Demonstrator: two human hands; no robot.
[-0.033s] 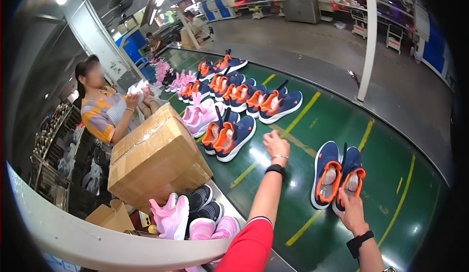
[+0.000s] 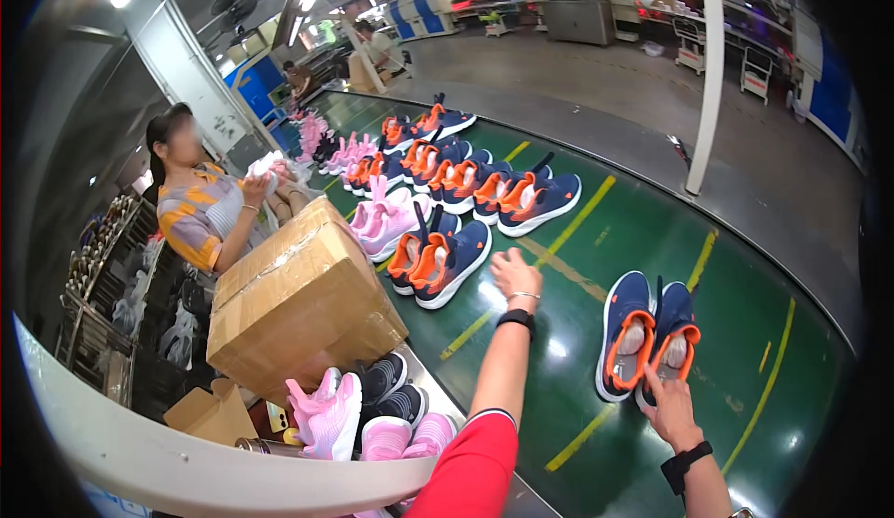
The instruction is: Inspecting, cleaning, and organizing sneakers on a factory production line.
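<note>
A pair of navy sneakers with orange lining stands on the green conveyor belt point(image 2: 577, 341) at right: a left navy sneaker point(image 2: 625, 332) and a right navy sneaker point(image 2: 672, 313), toes pointing away, pale stuffing inside. My right hand point(image 2: 672, 414) pinches the right sneaker's heel; its far fingertips are partly hidden. Over the belt, my left hand point(image 2: 515, 278) is empty, fingers loosely bent and apart. Just left of it, without contact, stands another navy pair point(image 2: 452, 262). Beyond are several navy-and-orange sneakers point(image 2: 538, 201) and pink sneakers point(image 2: 386, 220).
A taped cardboard box point(image 2: 298, 295) sits at the belt's left edge, with pink shoes point(image 2: 328, 416) and black shoes point(image 2: 396, 404) nearer me. A co-worker point(image 2: 200, 192) behind the box holds something white. A white post point(image 2: 705, 80) rises at the far edge. A pale curved rail point(image 2: 214, 471) crosses lower left.
My left hand has shifted slightly left, toward the nearest navy pair. My right hand stays at the sneaker's heel. The whole view has shifted a little.
</note>
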